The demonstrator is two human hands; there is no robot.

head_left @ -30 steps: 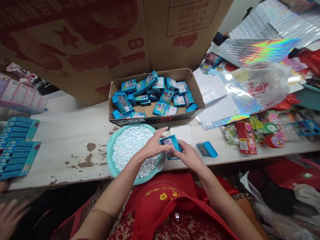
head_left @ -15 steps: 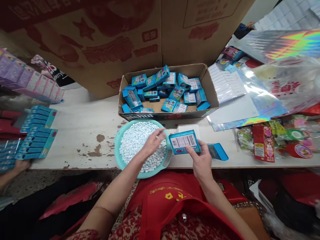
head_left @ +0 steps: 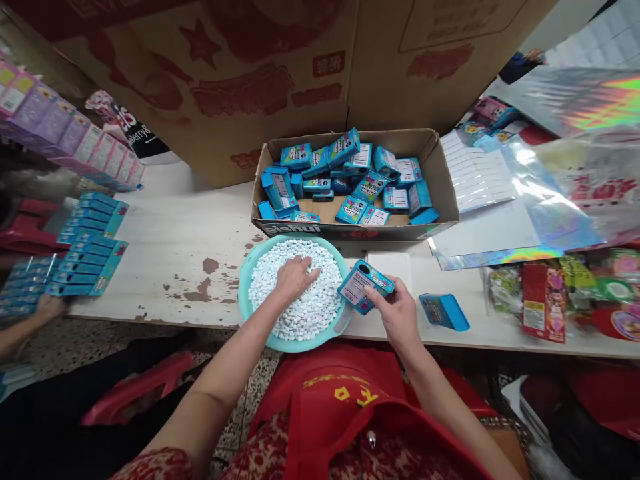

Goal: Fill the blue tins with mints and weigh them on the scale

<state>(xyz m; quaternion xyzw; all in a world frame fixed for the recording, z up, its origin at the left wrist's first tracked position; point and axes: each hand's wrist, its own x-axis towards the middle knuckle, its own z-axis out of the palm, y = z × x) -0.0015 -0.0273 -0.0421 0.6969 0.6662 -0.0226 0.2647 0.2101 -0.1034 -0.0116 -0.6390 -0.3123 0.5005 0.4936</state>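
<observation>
My left hand [head_left: 296,279] rests with fingers apart on small white candies [head_left: 295,325], which fill a turquoise basin [head_left: 245,293]. Its fingertips touch the candies. To the right, my right hand [head_left: 399,308] grips a blue candy box [head_left: 361,287] between thumb and fingers. The box is tilted over the basin's right rim, its printed label and a dark round spot on one end facing up. Another blue piece, like an open box sleeve [head_left: 444,311], lies on the table just right of my right hand.
Behind the basin stands a cardboard tray [head_left: 430,227] with many blue boxes. A large carton [head_left: 280,80] rises behind it. Stacked blue boxes [head_left: 95,247] and another person's hand [head_left: 50,307] are at the left. Shiny sheets [head_left: 560,200] and colourful packets [head_left: 545,303] lie at the right.
My left hand has moved left and down onto the candies. The box in my right hand has turned, its end now tipped upward. The whole view has shifted slightly.
</observation>
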